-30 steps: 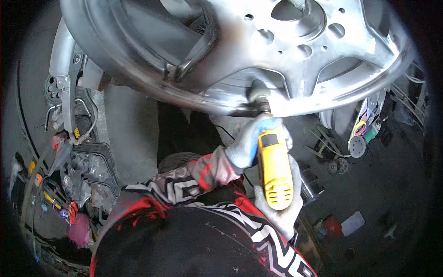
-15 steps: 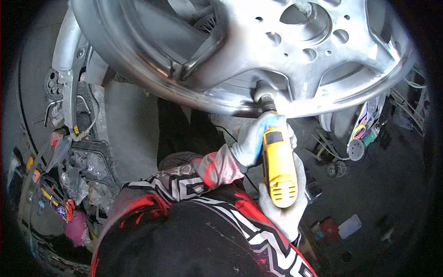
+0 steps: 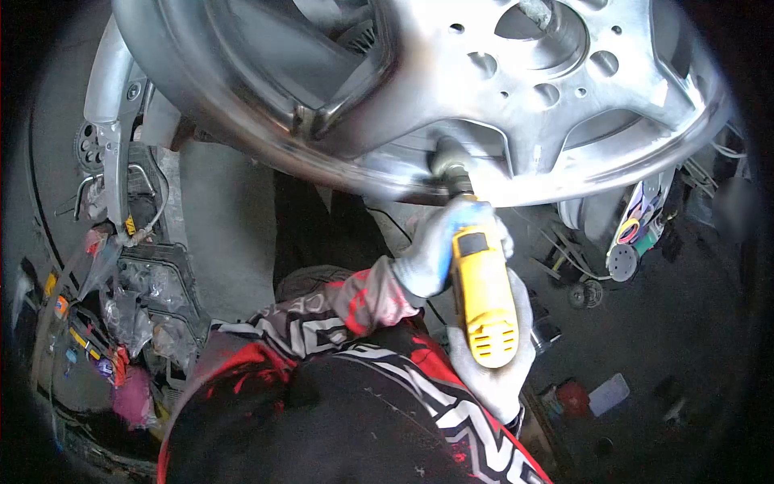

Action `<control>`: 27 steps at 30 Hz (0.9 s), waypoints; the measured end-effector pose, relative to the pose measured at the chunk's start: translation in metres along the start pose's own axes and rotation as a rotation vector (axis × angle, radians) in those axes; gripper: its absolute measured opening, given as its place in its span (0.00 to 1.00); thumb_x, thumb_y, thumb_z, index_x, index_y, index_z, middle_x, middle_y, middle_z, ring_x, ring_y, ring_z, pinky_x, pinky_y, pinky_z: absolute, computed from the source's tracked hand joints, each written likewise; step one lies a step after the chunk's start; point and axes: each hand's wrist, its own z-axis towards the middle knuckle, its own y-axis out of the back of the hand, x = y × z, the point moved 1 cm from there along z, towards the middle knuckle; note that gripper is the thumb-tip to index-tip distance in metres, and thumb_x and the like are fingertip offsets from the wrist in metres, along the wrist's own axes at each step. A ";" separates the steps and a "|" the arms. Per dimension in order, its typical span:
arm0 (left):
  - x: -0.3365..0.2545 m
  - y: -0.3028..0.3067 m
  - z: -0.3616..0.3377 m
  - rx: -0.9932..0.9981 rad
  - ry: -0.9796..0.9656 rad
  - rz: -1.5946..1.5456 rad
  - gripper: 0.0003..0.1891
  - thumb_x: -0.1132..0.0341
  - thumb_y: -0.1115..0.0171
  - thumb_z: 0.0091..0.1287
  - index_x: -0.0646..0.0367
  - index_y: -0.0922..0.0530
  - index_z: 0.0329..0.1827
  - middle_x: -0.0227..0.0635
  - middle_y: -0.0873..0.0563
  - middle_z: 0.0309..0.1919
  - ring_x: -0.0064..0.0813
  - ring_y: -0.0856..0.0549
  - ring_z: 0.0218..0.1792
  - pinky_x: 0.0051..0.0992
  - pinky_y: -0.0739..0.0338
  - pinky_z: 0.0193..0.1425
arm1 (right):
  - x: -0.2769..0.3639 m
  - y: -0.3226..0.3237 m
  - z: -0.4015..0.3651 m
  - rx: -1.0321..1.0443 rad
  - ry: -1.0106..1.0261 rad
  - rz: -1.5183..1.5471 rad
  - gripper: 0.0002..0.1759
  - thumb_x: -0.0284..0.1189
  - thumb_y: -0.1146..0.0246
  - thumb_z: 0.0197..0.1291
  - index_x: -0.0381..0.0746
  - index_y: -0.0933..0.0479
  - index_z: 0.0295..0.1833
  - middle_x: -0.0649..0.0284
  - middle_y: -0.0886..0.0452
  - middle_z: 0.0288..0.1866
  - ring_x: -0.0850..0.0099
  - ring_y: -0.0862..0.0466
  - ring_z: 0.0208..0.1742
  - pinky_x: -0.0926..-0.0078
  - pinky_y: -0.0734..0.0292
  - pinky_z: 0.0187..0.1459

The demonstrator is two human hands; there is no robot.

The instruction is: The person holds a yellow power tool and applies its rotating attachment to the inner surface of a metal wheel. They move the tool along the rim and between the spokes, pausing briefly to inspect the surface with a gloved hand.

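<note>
A yellow power drill (image 3: pixel 486 294) is held in both gloved hands, its chuck end pointing up at a bare-metal alloy wheel (image 3: pixel 451 73). My left hand (image 3: pixel 427 250) is closed round the front of the drill body, just behind the chuck. Farther back, my right hand (image 3: pixel 504 363) wraps the rear from below and the side; some of its fingers are hidden under the body. A rounded attachment (image 3: pixel 447 161) in the chuck, blurred at its tip, sits against the inner rim in an opening between two spokes.
At left stands a metal stand (image 3: pixel 121 161) beside a black tray (image 3: pixel 157 282) with plastic bags. A pink cloth (image 3: pixel 133 399) lies lower left. Sanding discs and tape hang on a board (image 3: pixel 637 218) at right; a white container (image 3: pixel 609 395) is on the floor. A cable (image 3: pixel 395 222) runs below the wheel.
The drill and both hands have shifted slightly left, and the attachment has moved a little left along the rim. The grip on the drill is the same.
</note>
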 end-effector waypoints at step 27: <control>-0.025 -0.027 -0.022 -0.087 0.033 0.044 0.28 0.43 0.46 0.72 0.67 0.19 0.40 0.50 0.13 0.37 0.44 0.13 0.40 0.38 0.18 0.53 | 0.062 -0.010 0.013 0.039 -0.144 -0.123 0.46 0.25 0.22 0.52 0.31 0.35 0.76 0.49 0.17 0.62 0.67 0.14 0.60 0.67 0.19 0.61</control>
